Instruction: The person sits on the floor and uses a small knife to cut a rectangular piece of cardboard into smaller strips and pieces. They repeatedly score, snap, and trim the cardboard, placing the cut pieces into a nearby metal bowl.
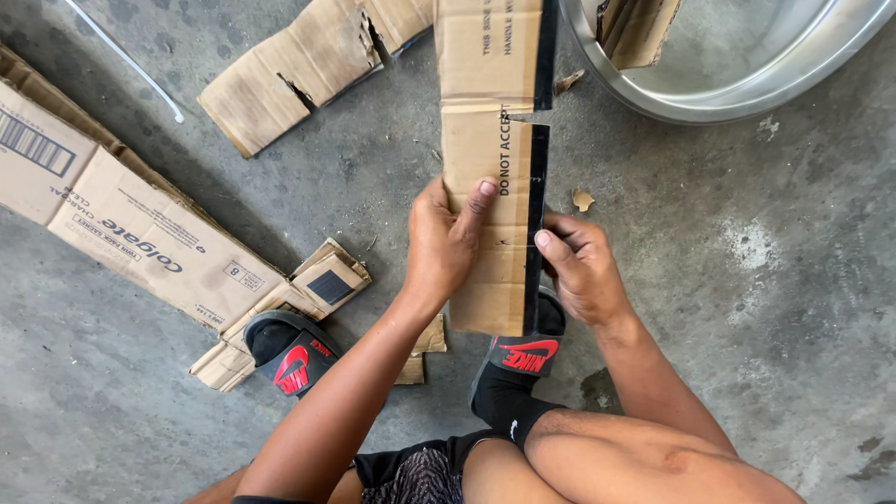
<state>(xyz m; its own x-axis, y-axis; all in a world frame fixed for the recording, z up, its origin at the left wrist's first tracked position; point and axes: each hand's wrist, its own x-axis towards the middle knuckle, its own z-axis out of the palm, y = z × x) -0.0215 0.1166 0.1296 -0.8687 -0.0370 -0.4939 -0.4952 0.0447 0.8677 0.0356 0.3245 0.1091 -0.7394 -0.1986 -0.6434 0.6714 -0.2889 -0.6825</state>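
A long strip of brown cardboard (490,112) with a black edge and dark printed lettering runs from the top of the view down to my hands. My left hand (446,245) grips its lower left side, thumb pressed on the face. My right hand (581,266) pinches the black right edge at the same height. A short tear cuts in from the right edge above my hands. Below, my feet in black slides with red marks (294,359) (523,359) rest on the concrete floor.
A flattened printed carton (112,215) lies at the left, with a folded scrap (322,280) by my left foot. Torn cardboard (299,65) lies at the top. A large metal basin (747,65) holding a cardboard piece sits at top right. A white rod (126,61) lies top left.
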